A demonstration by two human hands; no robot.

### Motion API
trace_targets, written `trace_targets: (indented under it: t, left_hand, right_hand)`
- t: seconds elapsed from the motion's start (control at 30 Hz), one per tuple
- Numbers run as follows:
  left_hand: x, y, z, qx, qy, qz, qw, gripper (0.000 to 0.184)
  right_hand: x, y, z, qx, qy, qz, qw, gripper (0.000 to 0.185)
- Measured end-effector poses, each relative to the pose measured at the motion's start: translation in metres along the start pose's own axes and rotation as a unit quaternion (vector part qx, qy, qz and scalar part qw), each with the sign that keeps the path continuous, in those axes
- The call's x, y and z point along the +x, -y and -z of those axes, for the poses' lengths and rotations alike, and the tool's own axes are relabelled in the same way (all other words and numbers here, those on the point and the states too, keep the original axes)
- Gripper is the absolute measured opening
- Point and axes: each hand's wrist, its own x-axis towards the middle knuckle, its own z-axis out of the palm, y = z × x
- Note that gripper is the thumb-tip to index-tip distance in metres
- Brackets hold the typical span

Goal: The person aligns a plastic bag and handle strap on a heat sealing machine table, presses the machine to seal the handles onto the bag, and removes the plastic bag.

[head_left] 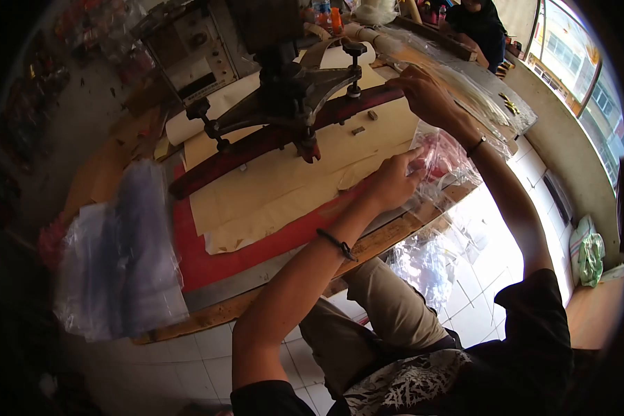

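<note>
My left hand (393, 183) is over the front right of the work surface, its fingers closed on the edge of a clear plastic sheet (440, 158) with pink-red parts showing through. My right hand (426, 98) is raised farther back, fingers curled at the right end of a long dark red bar (253, 147); the grip is partly hidden. A black metal press head (284, 97) with screw knobs carries this bar. Beneath lies a worn tan sheet (263, 201) on a red mat (194, 256), with small dark blocks (358, 130) on the sheet.
Stacked clear plastic sheets (121, 263) hang over the table's left side. A control box (195, 59) with dials stands behind. More plastic (423, 267) hangs below the wooden front edge (388, 236). Another person (480, 31) sits at the back right, near a window.
</note>
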Motion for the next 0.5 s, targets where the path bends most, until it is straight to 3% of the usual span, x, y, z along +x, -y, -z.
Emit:
trace_targets:
  t: [0.5]
  left_hand:
    - [0.002,0.002,-0.001,-0.008,0.000,0.018,1.000,0.051]
  right_hand:
    - [-0.002,0.022,0.005,-0.067,0.039,-0.054,0.996,0.049]
